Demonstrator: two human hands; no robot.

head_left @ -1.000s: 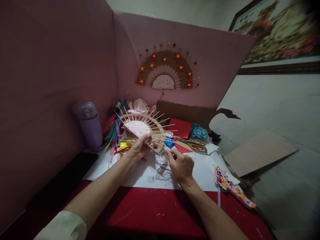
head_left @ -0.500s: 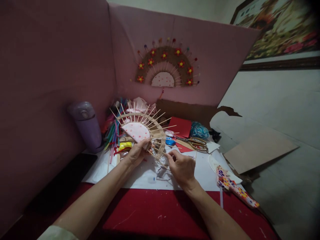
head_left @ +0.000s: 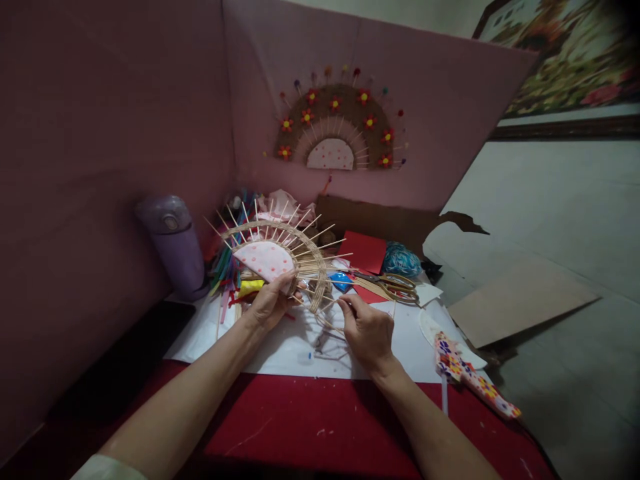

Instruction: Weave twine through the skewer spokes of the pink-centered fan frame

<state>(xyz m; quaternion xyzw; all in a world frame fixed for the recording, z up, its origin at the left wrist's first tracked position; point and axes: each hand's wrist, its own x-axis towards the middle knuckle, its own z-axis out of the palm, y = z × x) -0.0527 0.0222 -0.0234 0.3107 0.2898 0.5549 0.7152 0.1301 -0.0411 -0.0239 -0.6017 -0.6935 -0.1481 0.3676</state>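
Observation:
A half-round craft piece (head_left: 264, 259) with a white, red-spotted centre and wooden sticks fanning outward is held up over the table. My left hand (head_left: 271, 305) is closed on its lower corner, thumb on the spotted face. A band of brown twine (head_left: 319, 257) is woven through the sticks in an arc, apart from the centre. Just right of the band's lower end, my right hand (head_left: 369, 332) pinches the loose twine; its fingertips are partly hidden. A slack length of twine hangs below, between the hands.
A similar finished half-round (head_left: 337, 99) with red flowers hangs on the pink board. Scissors (head_left: 395, 285), red paper (head_left: 364, 252) and blue yarn (head_left: 401, 260) lie behind my right hand. A purple bottle (head_left: 175, 250) stands left; a flowered glue gun (head_left: 475, 377) lies right.
The craft piece has tilted and shifted slightly left in my left hand. My right hand has drawn a little to the right, widening the gap from the woven band.

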